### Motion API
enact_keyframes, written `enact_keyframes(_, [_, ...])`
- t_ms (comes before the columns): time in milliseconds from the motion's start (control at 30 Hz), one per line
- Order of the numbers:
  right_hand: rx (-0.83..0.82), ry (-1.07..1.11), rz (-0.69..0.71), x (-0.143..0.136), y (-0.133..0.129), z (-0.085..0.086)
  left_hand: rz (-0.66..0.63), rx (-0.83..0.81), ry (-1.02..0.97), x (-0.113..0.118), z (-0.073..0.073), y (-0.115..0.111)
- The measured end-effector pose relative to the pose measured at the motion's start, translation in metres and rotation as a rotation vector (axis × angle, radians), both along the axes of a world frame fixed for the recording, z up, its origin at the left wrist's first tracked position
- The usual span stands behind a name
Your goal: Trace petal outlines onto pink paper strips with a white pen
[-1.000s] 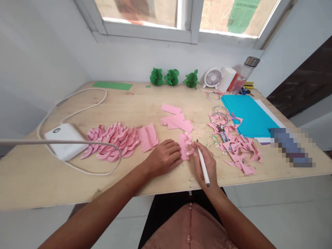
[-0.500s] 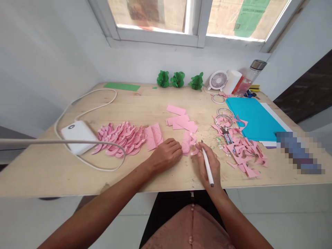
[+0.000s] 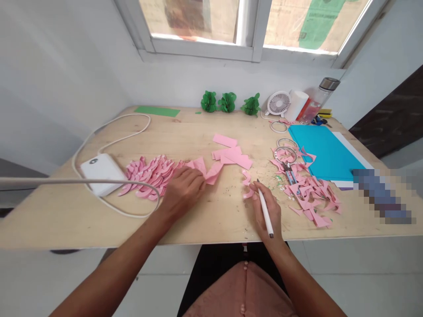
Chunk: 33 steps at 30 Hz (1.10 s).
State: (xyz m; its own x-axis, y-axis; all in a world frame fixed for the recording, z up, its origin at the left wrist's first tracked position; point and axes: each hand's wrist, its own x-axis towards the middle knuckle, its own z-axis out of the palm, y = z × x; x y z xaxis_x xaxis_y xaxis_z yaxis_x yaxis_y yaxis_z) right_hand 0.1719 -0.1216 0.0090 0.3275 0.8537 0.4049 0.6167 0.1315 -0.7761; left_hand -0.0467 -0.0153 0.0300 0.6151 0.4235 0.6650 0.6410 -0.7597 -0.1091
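Observation:
My left hand [image 3: 187,187] is closed on a pink paper piece [image 3: 214,173], which sticks out past its fingers on the right. Partly under and behind those fingers lie more pink paper pieces [image 3: 199,164]. Left of them spreads a pile of cut pink paper shapes [image 3: 155,175] with wavy edges. My right hand [image 3: 268,211] rests on the table, wrapped around a white pen [image 3: 265,210] whose dark tip points away from me. Just beyond its fingertips is a curvy pink cutout [image 3: 246,178]. Plain pink strips [image 3: 231,154] overlap farther back.
Scissors [image 3: 291,174] and tape rolls [image 3: 284,154] lie among pink scraps [image 3: 312,198] on the right, beside a teal folder [image 3: 325,152]. A white power bank [image 3: 104,174] with a looping cable is at left. Green paper shapes [image 3: 227,102], a small fan [image 3: 278,103] and a bottle [image 3: 320,99] line the back.
My left hand has moved left, taking the pink paper piece from beside the curvy cutout over to the other pink pieces. The right hand and pen have stayed almost still.

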Motion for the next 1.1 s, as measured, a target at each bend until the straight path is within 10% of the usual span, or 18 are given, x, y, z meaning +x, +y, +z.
enact_keyframes(233, [-0.025, 0.006, -0.001, 0.001, 0.0, -0.001, 0.193, 0.09, -0.042, -0.035, -0.012, -0.01])
enact_keyframes(600, [-0.026, 0.059, 0.018, 0.003, 0.001, -0.003, 0.217, -0.179, 0.139, -0.024, -0.019, -0.015])
enact_keyframes(1100, [0.004, 0.043, 0.04, 0.005, 0.002, -0.003, 0.122, -0.143, 0.265, -0.015, -0.016, 0.003])
